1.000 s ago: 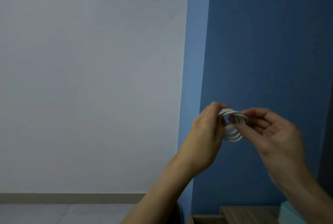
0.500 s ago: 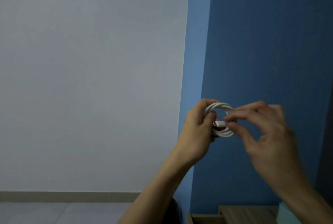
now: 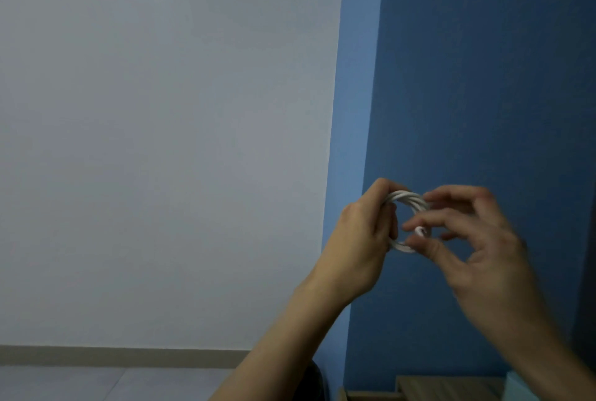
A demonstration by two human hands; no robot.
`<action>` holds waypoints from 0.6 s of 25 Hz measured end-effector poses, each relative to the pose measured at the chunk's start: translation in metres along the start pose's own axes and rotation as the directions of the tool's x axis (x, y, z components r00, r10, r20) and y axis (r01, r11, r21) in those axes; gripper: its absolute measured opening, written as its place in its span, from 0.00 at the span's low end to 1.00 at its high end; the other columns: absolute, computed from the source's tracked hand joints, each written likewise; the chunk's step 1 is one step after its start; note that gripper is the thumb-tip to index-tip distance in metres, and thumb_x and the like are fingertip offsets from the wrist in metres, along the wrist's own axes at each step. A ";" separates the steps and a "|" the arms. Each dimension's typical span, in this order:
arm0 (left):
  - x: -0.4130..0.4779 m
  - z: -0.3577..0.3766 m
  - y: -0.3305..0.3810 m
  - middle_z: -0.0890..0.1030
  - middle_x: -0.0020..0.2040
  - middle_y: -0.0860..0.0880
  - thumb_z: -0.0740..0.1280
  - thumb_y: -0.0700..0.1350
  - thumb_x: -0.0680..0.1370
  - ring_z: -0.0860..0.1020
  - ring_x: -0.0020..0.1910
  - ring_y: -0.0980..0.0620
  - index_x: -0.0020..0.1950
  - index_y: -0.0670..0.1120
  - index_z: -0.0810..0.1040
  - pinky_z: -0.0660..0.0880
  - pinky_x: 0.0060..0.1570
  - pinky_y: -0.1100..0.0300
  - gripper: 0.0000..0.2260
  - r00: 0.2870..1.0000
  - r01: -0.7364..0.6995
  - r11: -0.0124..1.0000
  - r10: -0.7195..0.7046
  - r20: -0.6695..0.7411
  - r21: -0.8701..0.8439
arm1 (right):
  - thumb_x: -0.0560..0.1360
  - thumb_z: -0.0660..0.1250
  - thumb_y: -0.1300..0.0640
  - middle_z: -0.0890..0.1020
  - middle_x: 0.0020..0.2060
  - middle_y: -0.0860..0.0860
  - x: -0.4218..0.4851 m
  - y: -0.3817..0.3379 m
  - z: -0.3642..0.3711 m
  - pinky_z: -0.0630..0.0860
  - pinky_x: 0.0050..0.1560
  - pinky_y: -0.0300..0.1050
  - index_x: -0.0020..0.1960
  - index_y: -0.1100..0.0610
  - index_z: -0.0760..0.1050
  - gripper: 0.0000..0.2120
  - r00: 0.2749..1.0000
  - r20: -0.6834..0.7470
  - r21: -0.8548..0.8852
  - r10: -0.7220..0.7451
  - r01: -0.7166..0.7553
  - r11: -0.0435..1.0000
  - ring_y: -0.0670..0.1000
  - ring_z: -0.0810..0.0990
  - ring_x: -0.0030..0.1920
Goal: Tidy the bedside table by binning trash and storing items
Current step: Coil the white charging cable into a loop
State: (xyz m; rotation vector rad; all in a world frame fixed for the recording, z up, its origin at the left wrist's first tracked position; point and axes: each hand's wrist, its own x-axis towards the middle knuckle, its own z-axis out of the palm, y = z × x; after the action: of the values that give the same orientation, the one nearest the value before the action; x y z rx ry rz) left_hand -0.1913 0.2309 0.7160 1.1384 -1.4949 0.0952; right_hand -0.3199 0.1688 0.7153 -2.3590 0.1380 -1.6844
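A white cable (image 3: 407,198) wound into a small coil is held up in front of the blue wall. My left hand (image 3: 361,245) grips the coil's left side, fingers wrapped around the loops. My right hand (image 3: 477,249) pinches the cable's loose white end at the coil's lower right, its fingers reaching through the loop. The right hand is blurred. Most of the coil's lower part is hidden by fingers.
A blue wall (image 3: 483,78) fills the right, a pale grey wall (image 3: 161,142) the left. The wooden bedside table (image 3: 445,389) shows only as a strip at the bottom edge, with a pale blue object (image 3: 516,387) at its right. A dark round shape (image 3: 314,381) sits beside it.
My right hand has shifted from the coil's top right to its lower right, threading the cable end through the loop. The left hand has kept its grip, drifting slightly left.
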 end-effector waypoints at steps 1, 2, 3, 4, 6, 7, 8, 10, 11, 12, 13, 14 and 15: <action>0.001 0.001 0.000 0.69 0.30 0.53 0.54 0.38 0.80 0.66 0.28 0.57 0.51 0.46 0.72 0.65 0.31 0.61 0.09 1.000 -0.004 1.000 0.004 -0.003 0.001 | 0.67 0.67 0.44 0.73 0.45 0.40 -0.001 -0.002 0.001 0.69 0.46 0.28 0.40 0.41 0.78 0.03 0.997 -0.074 -0.043 -0.022 0.018 0.999 0.40 0.75 0.46; 0.001 0.001 0.001 0.69 0.30 0.53 0.55 0.39 0.81 0.66 0.28 0.57 0.51 0.46 0.73 0.65 0.31 0.62 0.08 1.000 -0.007 1.000 0.007 -0.011 0.007 | 0.68 0.68 0.48 0.74 0.41 0.42 -0.004 -0.003 0.003 0.68 0.44 0.27 0.41 0.43 0.78 0.02 0.990 -0.136 -0.034 -0.024 0.019 0.999 0.40 0.75 0.42; 0.002 0.002 0.001 0.70 0.30 0.53 0.55 0.41 0.81 0.66 0.28 0.57 0.50 0.47 0.73 0.65 0.31 0.62 0.07 1.000 -0.007 1.000 0.007 -0.018 0.020 | 0.70 0.68 0.50 0.74 0.37 0.43 -0.007 -0.005 0.004 0.68 0.42 0.27 0.41 0.44 0.78 0.01 0.983 -0.182 0.029 0.011 -0.006 1.000 0.41 0.75 0.39; 0.003 0.003 0.002 0.70 0.30 0.53 0.56 0.41 0.82 0.66 0.28 0.57 0.50 0.47 0.73 0.65 0.31 0.62 0.07 1.000 0.000 0.999 0.001 -0.019 0.034 | 0.70 0.67 0.52 0.75 0.35 0.46 -0.008 -0.006 0.005 0.70 0.41 0.29 0.40 0.44 0.78 0.03 0.975 -0.212 0.128 0.072 -0.045 0.991 0.42 0.76 0.38; 0.005 0.005 0.001 0.69 0.30 0.52 0.56 0.42 0.82 0.66 0.29 0.55 0.48 0.47 0.72 0.66 0.31 0.61 0.07 1.000 0.013 0.998 -0.013 -0.008 0.057 | 0.71 0.65 0.53 0.76 0.36 0.50 -0.013 -0.006 0.006 0.72 0.41 0.31 0.38 0.43 0.78 0.06 0.956 -0.254 0.259 0.150 -0.083 0.962 0.44 0.78 0.37; 0.004 0.005 0.000 0.69 0.31 0.52 0.56 0.42 0.82 0.66 0.29 0.54 0.47 0.47 0.72 0.66 0.32 0.59 0.07 1.000 0.008 0.997 -0.007 -0.005 0.071 | 0.72 0.65 0.54 0.76 0.36 0.51 -0.015 -0.006 0.006 0.72 0.42 0.31 0.37 0.44 0.78 0.07 0.949 -0.273 0.262 0.155 -0.082 0.962 0.44 0.78 0.37; 0.003 0.005 0.000 0.70 0.31 0.52 0.55 0.42 0.82 0.66 0.30 0.53 0.46 0.48 0.71 0.66 0.33 0.58 0.07 1.000 -0.008 0.996 0.008 -0.001 0.087 | 0.72 0.65 0.54 0.76 0.36 0.50 -0.018 -0.008 0.007 0.71 0.41 0.30 0.37 0.44 0.78 0.08 0.946 -0.283 0.264 0.159 -0.083 0.961 0.43 0.77 0.37; 0.001 0.005 -0.001 0.70 0.32 0.51 0.55 0.43 0.81 0.66 0.31 0.52 0.46 0.48 0.70 0.66 0.34 0.57 0.07 0.999 -0.043 0.994 0.041 0.020 0.104 | 0.72 0.64 0.54 0.76 0.35 0.48 -0.025 -0.009 0.009 0.70 0.42 0.28 0.37 0.44 0.78 0.09 0.935 -0.306 0.310 0.178 -0.079 0.947 0.41 0.77 0.36; 0.000 0.006 -0.001 0.71 0.32 0.51 0.55 0.43 0.81 0.67 0.31 0.52 0.46 0.47 0.71 0.67 0.35 0.57 0.07 0.998 -0.055 0.992 0.052 0.031 0.110 | 0.72 0.64 0.52 0.76 0.34 0.47 -0.027 -0.009 0.010 0.71 0.42 0.27 0.36 0.44 0.78 0.08 0.924 -0.324 0.359 0.205 -0.080 0.930 0.40 0.76 0.36; 0.000 0.007 -0.001 0.71 0.33 0.51 0.55 0.43 0.81 0.67 0.32 0.52 0.47 0.47 0.71 0.68 0.36 0.57 0.07 0.997 -0.064 0.991 0.060 0.039 0.114 | 0.70 0.64 0.48 0.77 0.33 0.45 -0.026 -0.008 0.009 0.71 0.41 0.27 0.36 0.44 0.79 0.07 0.907 -0.333 0.442 0.257 -0.090 0.893 0.40 0.76 0.35; 0.001 0.009 0.000 0.71 0.33 0.51 0.55 0.41 0.81 0.68 0.31 0.53 0.48 0.46 0.72 0.68 0.36 0.58 0.07 0.997 -0.067 0.992 0.063 0.044 0.111 | 0.66 0.65 0.43 0.78 0.31 0.43 -0.024 -0.005 0.008 0.71 0.40 0.27 0.35 0.45 0.79 0.08 0.886 -0.323 0.553 0.332 -0.108 0.826 0.39 0.76 0.33; 0.002 0.011 0.002 0.71 0.33 0.52 0.55 0.40 0.80 0.68 0.31 0.54 0.49 0.46 0.72 0.67 0.35 0.60 0.07 0.997 -0.063 0.994 0.060 0.039 0.092 | 0.62 0.66 0.41 0.79 0.29 0.42 -0.020 -0.003 0.007 0.72 0.39 0.27 0.34 0.47 0.80 0.11 0.863 -0.287 0.659 0.415 -0.137 0.739 0.39 0.76 0.31; 0.003 0.012 0.003 0.71 0.32 0.53 0.55 0.39 0.80 0.67 0.30 0.56 0.50 0.46 0.73 0.67 0.34 0.62 0.08 0.998 -0.053 0.997 0.052 0.029 0.059 | 0.58 0.66 0.41 0.80 0.27 0.41 -0.014 0.000 0.005 0.72 0.37 0.27 0.35 0.49 0.80 0.13 0.841 -0.248 0.726 0.480 -0.167 0.667 0.39 0.75 0.30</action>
State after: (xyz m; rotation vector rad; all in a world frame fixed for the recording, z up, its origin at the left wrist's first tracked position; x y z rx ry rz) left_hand -0.2010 0.2227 0.7165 1.1525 -1.5556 0.1622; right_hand -0.3199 0.1728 0.7004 -1.3094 0.0107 -1.6481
